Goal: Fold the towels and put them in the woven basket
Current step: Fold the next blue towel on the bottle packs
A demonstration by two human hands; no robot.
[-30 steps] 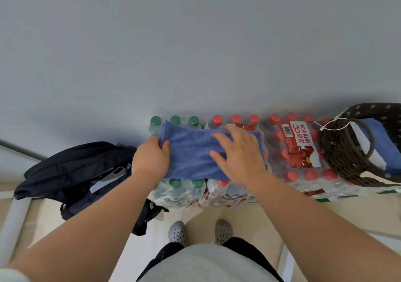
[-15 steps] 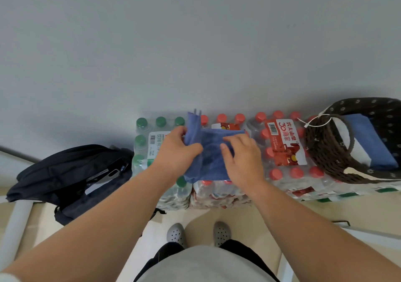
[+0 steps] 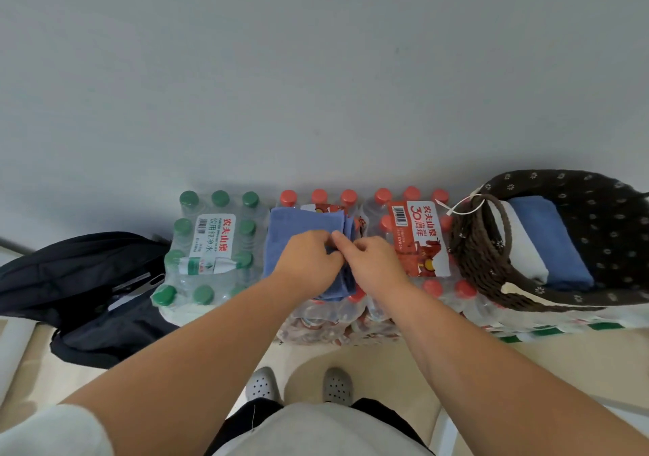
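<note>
Blue towel (image 3: 302, 222) lies folded on the red-capped bottle pack (image 3: 318, 196), well left of the woven basket (image 3: 470, 255). Left hand (image 3: 309, 262) and right hand (image 3: 374, 262) meet over its middle. The curled fingers (image 3: 346, 245) of both pinch the cloth, which extends beyond and beneath them.

A pale grey short-sleeved top (image 3: 316, 431), black trousers (image 3: 386, 417) and 2 grey perforated clog shoes (image 3: 337, 385) are worn. The forearms (image 3: 210, 350), left hand (image 3: 309, 262) and right hand (image 3: 372, 262) are bare below a white sleeve (image 3: 52, 431).
</note>
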